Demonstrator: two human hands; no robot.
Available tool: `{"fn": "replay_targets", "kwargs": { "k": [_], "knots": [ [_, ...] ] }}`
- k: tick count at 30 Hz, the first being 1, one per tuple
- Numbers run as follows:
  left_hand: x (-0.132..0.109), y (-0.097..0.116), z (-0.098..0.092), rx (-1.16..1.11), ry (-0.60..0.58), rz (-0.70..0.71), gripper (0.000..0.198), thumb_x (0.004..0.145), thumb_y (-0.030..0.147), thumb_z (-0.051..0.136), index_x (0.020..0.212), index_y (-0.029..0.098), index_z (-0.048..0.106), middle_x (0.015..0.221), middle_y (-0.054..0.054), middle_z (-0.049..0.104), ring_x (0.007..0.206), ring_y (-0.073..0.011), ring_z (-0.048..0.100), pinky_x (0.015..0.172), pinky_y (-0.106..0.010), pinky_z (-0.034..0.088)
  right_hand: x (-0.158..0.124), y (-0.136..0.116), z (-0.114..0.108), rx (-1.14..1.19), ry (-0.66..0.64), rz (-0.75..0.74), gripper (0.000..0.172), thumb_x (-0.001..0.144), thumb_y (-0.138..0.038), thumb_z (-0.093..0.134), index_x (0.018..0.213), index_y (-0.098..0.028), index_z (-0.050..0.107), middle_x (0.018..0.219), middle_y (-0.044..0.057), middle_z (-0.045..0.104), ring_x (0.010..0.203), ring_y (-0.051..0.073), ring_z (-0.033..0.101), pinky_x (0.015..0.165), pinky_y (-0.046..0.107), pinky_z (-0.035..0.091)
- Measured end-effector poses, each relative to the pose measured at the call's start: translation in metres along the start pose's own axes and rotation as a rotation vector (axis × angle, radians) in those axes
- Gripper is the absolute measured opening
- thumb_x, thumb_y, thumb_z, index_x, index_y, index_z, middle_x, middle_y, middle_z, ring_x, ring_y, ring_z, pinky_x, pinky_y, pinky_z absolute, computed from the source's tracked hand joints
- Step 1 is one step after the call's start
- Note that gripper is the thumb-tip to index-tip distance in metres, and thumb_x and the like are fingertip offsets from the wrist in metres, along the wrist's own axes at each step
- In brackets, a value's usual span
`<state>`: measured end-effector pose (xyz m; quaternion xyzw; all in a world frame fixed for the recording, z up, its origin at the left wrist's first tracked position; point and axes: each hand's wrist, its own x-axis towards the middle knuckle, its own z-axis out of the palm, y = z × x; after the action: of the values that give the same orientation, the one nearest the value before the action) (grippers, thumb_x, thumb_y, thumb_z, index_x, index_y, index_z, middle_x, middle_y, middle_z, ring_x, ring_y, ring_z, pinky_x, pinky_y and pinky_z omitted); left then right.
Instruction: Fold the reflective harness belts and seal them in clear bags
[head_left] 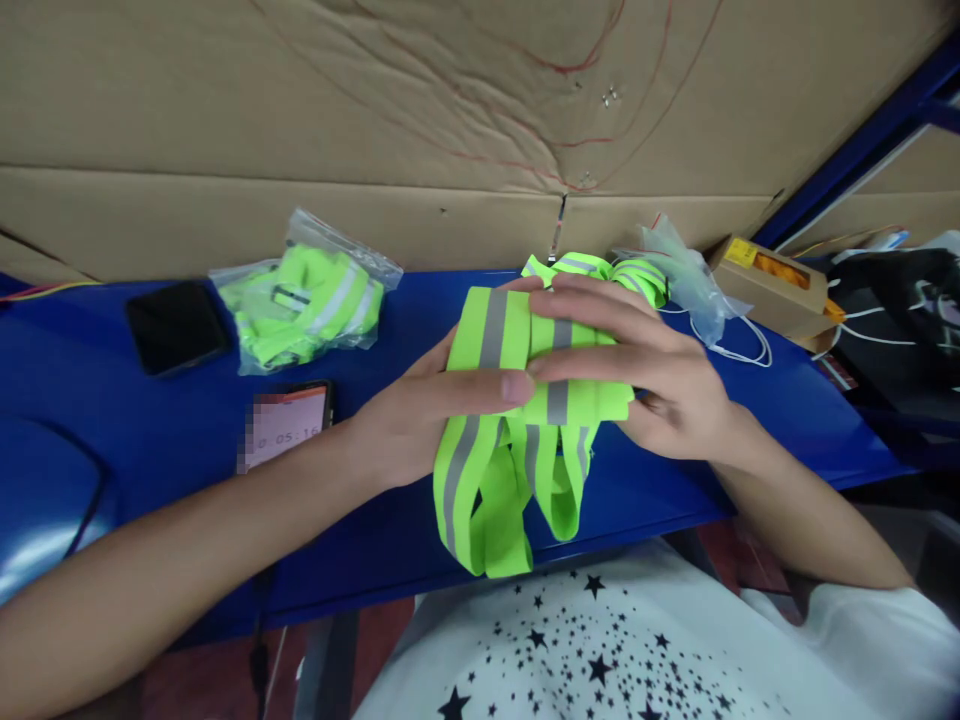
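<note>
A neon-yellow strap bundle with grey reflective stripes (pixel 491 335) is held between both hands above the blue table. My left hand (pixel 420 415) grips its left side, thumb lying across the front and the other fingers hidden behind. On the right side, my right hand (pixel 660 375) is closed around the bundle, its fingers reaching over the front and top. Loops of the same strap hang below the hands. Behind them, more neon strap (pixel 637 275) lies at the back of the table, partly hidden by my right hand.
On the blue table (pixel 645 495), a bagged neon item (pixel 307 300), a black phone (pixel 176 325) and a lit phone showing a timer (pixel 289 425) lie left. Right are a clear plastic bag (pixel 694 280), white cable and small cardboard box (pixel 772 290). Cardboard (pixel 337 110) stands behind.
</note>
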<state>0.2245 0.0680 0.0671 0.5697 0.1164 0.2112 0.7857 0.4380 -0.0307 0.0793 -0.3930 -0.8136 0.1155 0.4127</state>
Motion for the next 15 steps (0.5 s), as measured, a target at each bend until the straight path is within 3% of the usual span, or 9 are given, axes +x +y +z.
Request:
{"fn": "replay_targets", "kwargs": {
  "k": [3,6,10,15],
  "knots": [
    [0.001,0.001,-0.001,-0.018,0.065,-0.080,0.077,0.074,0.030,0.088,0.143,0.034,0.054,0.118,0.000,0.075,0.109,-0.0337,0.074,0.081,-0.040,0.064,0.000,0.000,-0.003,0.157,-0.053,0.132,0.058,0.086,-0.035,0.078,0.142,-0.037,0.061,0.161,-0.005,0.047,0.155,0.028,0.039,0.131,0.045,0.032],
    [0.001,-0.002,-0.004,0.078,0.154,-0.010,0.086,0.069,0.025,0.091,0.144,0.035,0.049,0.125,0.000,0.070,0.118,-0.0323,0.070,0.088,-0.039,0.063,-0.002,0.004,0.005,0.338,0.075,0.266,0.078,0.081,-0.040,0.083,0.151,-0.037,0.049,0.166,-0.003,0.039,0.156,0.027,0.037,0.129,0.045,0.035],
    [-0.002,-0.005,-0.004,0.149,0.152,0.033,0.091,0.066,0.025,0.094,0.144,0.035,0.048,0.133,-0.002,0.065,0.126,-0.0346,0.065,0.091,-0.041,0.063,-0.003,0.009,0.024,0.394,0.170,0.399,0.061,0.085,-0.038,0.082,0.139,-0.029,0.056,0.148,0.003,0.058,0.138,0.024,0.056,0.117,0.044,0.048],
    [-0.006,-0.008,-0.003,0.035,0.112,-0.087,0.108,0.069,0.025,0.090,0.156,0.044,0.031,0.132,-0.002,0.067,0.116,-0.0334,0.070,0.084,-0.042,0.063,-0.005,0.006,0.035,0.252,0.296,0.311,0.051,0.082,-0.035,0.086,0.126,-0.028,0.062,0.129,0.002,0.067,0.123,0.023,0.063,0.109,0.039,0.054]
  ]
}}
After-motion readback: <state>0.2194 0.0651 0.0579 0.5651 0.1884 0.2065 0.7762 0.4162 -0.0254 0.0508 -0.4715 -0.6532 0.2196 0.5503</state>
